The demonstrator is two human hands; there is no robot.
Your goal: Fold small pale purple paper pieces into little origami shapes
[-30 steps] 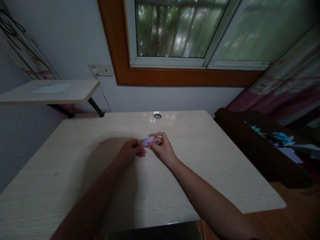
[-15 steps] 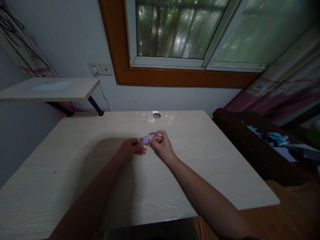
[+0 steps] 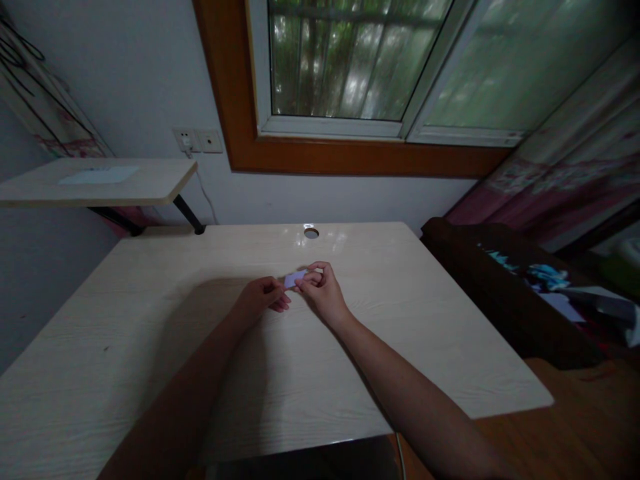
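Note:
Both my hands meet over the middle of a pale wooden desk [image 3: 150, 347]. Between them is a small pale purple piece of paper [image 3: 293, 278]. My left hand [image 3: 261, 298] pinches its near left edge with curled fingers. My right hand [image 3: 321, 289] grips its right side, fingers bent over the top. Most of the paper is hidden by my fingers.
A round cable hole [image 3: 311, 233] sits near the desk's far edge. A side shelf [image 3: 100, 181] with a white sheet juts out at the left. A dark bed frame [image 3: 500, 287] with cluttered items lies to the right. A wall socket [image 3: 199, 141] and a window are behind.
The hands and paper hold about the same pose. The view has shifted slightly, so the scene sits a little further left.

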